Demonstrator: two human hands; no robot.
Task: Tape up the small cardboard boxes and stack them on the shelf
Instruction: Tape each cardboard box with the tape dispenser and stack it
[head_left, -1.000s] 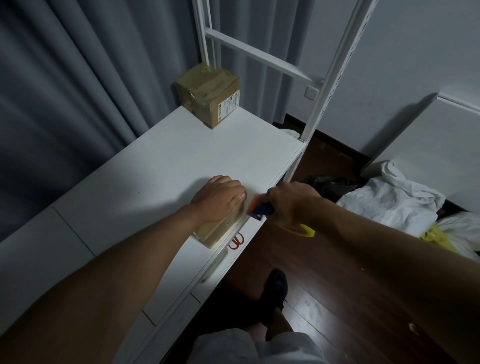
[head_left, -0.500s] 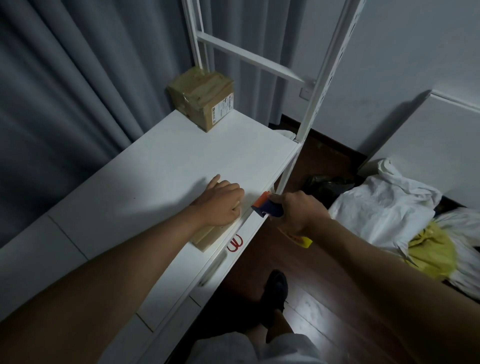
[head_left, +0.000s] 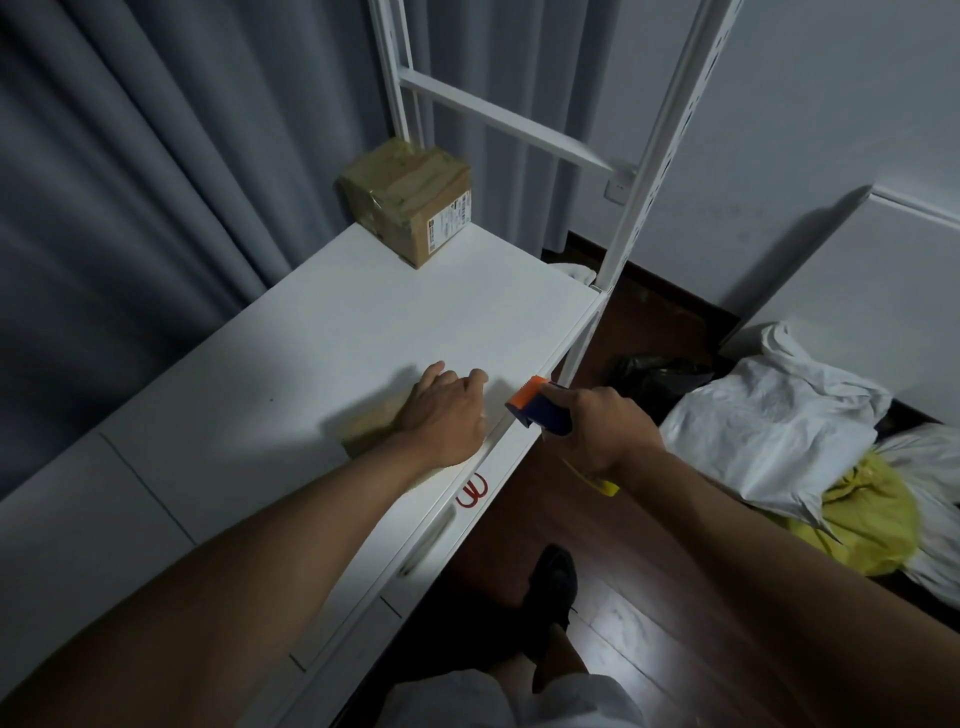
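Taping step, judging by the layout: left hand (head_left: 441, 415) lies flat over the small box (head_left: 363, 431) near the front edge of the white shelf top (head_left: 363, 322), fingers loosely spread and pressing down rather than curled round it; most of the box is hidden under the hand, so I can't tell whether its flaps are fully closed or whether tape is already on. Right hand (head_left: 597, 431) is wrapped tight round the handle of the tape dispenser (head_left: 537, 410), orange blade end pointing at the box, sitting just beside the left hand and out past the shelf edge, not touching the cardboard as far as I can see. To do this well: keep the left palm holding the flaps shut, but slide fingers off the seam line so the tape has a clean run; land the tape end on the near side wall first, press, then pull straight across the top seam and down the far side before cutting. Keep the toothed blade away from the left knuckles, they're close. Box sits near the edge, so pull along the shelf, not outward. Second box (head_left: 410, 202), apparently already taped, stands at the far back corner by the curtain (head_left: 156, 182); stack there afterwards.
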